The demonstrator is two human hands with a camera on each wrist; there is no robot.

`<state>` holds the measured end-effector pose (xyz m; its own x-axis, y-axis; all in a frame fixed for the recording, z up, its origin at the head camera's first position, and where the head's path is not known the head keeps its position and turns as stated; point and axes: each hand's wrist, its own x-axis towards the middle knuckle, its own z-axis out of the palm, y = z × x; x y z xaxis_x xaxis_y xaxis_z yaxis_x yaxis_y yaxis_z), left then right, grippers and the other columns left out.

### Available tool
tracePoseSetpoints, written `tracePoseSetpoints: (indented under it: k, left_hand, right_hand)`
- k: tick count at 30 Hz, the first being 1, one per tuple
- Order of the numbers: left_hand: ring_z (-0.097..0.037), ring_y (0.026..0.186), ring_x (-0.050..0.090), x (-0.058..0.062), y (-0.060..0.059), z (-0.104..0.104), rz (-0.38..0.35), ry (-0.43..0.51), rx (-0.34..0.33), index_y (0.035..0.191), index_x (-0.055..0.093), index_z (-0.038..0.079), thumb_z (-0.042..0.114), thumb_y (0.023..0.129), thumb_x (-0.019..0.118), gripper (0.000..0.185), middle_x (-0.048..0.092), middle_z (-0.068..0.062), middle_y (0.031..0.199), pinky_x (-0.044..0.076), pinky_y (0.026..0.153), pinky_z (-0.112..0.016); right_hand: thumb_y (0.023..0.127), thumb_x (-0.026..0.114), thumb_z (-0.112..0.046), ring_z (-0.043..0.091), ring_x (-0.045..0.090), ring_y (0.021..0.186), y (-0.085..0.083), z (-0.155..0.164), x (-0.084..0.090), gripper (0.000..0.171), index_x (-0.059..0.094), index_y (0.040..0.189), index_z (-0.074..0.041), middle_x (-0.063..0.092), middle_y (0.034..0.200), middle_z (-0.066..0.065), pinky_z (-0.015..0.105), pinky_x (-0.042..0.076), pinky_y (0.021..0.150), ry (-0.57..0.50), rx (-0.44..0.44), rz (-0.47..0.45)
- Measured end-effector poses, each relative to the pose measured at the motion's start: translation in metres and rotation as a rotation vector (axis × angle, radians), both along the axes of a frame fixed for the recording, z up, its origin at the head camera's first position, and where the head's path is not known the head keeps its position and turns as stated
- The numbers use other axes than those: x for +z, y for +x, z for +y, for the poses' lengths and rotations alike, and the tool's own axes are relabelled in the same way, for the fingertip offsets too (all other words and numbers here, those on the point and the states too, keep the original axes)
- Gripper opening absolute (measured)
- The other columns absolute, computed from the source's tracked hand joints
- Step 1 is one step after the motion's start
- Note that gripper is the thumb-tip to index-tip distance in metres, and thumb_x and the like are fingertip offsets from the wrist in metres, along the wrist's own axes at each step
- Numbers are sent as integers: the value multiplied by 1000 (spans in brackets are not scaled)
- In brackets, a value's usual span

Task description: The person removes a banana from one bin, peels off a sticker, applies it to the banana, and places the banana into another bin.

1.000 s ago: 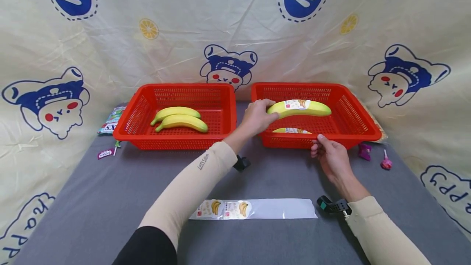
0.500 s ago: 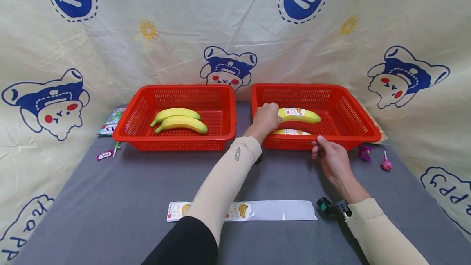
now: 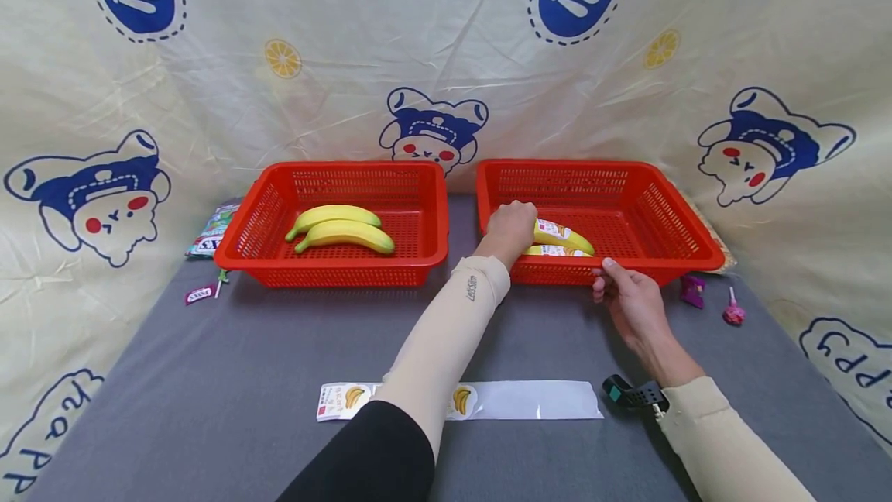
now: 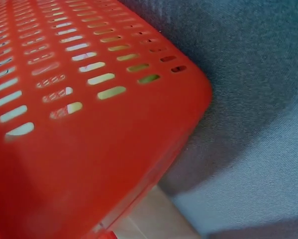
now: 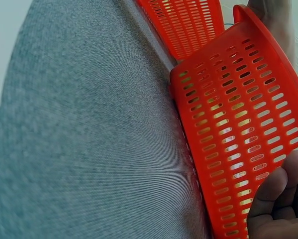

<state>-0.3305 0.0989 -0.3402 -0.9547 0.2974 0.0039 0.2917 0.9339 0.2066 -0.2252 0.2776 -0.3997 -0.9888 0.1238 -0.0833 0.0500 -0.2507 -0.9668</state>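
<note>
At the right basket (image 3: 686, 261), the left hand (image 3: 512, 231) covers one end of a labelled banana (image 3: 563, 235), slanted beside a second labelled banana (image 3: 557, 251); its fingers are hidden, so whether that grip is clamped or apart, I cannot tell. The right hand (image 3: 632, 300) pinches the front rim. Two bananas look done; two plain bananas (image 3: 346, 235) remain in the left basket (image 3: 293, 263), and the strip (image 3: 536, 400) shows at least two stickers (image 3: 355, 396).

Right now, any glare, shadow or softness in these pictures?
Head view: a glint on the label strip, faint sheen on the backdrop; left wrist: the basket wall looks soft, cloth beside it shadowed; right wrist: the right hand looks dark.
</note>
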Motion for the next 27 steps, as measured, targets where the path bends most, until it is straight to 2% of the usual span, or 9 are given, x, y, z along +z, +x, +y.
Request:
tracePoseSetpoints:
  k: [8, 16, 21, 27]
  left_hand:
    - [-14, 90, 57, -3, 1, 5, 0, -124, -10, 122, 60, 23, 33, 83, 68, 40, 65, 4, 109, 51, 83, -30]
    - [-13, 91, 57, -4, 0, 5, 4, -131, 1, 121, 60, 24, 35, 83, 68, 40, 65, 5, 109, 52, 81, -30]
    - [-13, 90, 56, -4, -2, 4, -2, -102, -17, 121, 61, 24, 33, 84, 68, 39, 65, 4, 110, 52, 81, -30]
    - [-13, 87, 58, 2, -3, -2, 12, 36, -14, 115, 63, 20, 30, 85, 67, 32, 67, 4, 106, 52, 82, -29]
  right_hand:
    - [84, 66, -40, 9, 57, 66, 1, 0, 0, 34, 71, 94, -8, 68, 70, -5, 19, 50, 65, 27, -19, -19]
    - [83, 67, -40, 9, 57, 65, -1, 0, 1, 34, 71, 92, -8, 68, 70, -5, 19, 50, 65, 39, -28, -6]
    - [84, 67, -38, 10, 56, 63, -2, 0, 1, 31, 72, 89, -9, 68, 68, -4, 20, 50, 63, 21, -19, 5]
    - [84, 66, -38, 10, 56, 64, -1, 0, 0, 32, 72, 91, -8, 68, 69, -4, 20, 50, 63, 13, -12, 5]
